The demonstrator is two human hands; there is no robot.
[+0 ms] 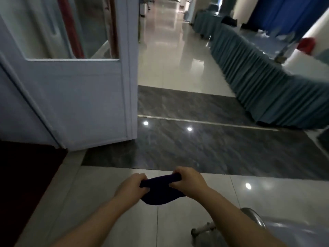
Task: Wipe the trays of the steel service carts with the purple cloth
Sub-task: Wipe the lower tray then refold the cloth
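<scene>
Both hands bunch the dark purple cloth [158,190], steel cart tray [284,229] near right.
Left hand [132,184] and right hand [189,179] fingers curled tight on it; loose hanging fold could slip mid-wipe.

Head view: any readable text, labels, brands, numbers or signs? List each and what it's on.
None readable.
Purple cloth held between left hand and right hand: no tag or print visible.
White door: no sign or number showing.
Steel cart corner at lower right: no label visible.
Red object at far right: blurred, any marking cannot be read.
Skirted tables: no text.
</scene>
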